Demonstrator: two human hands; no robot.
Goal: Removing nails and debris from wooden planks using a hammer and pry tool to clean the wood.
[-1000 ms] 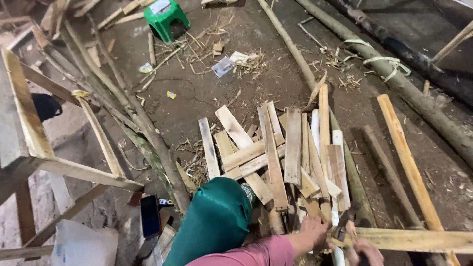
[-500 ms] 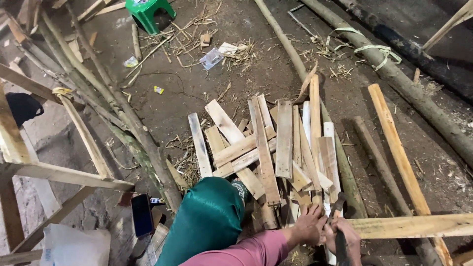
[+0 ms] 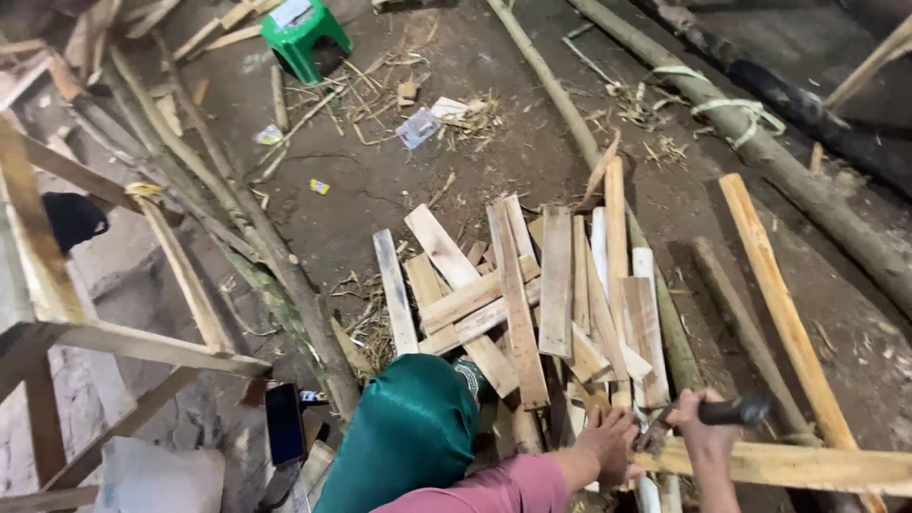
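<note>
The right hand (image 3: 701,429) is clenched around the dark handle of a hammer (image 3: 724,411), whose head end sits low against the near end of a long pale wooden plank (image 3: 788,465) that runs off toward the right edge of the view. The left hand (image 3: 608,445) presses down on that same plank just beside the hammer's head, fingers curled over the wood, grasping it to keep it from shifting. Whether a nail sits between the two hands is too small to tell. Judging from this, the step in hand looks like working the plank's end with the hammer, either striking or prying; the next move would call for the left hand to keep the plank steady and clear of the hammer's path. The plank lies across the near edge of a loose pile of short wooden slats (image 3: 532,294) spread on the dirt floor (image 3: 418,190). A knee in green trousers (image 3: 408,427) is bent just left of the hands. Farther out, an orange-toned batten (image 3: 779,304) slants on the right, long bamboo poles (image 3: 760,142) run along the upper right, a green plastic stool (image 3: 306,36) stands near the top edge, and a wooden frame (image 3: 114,332) occupies the left side.
</note>
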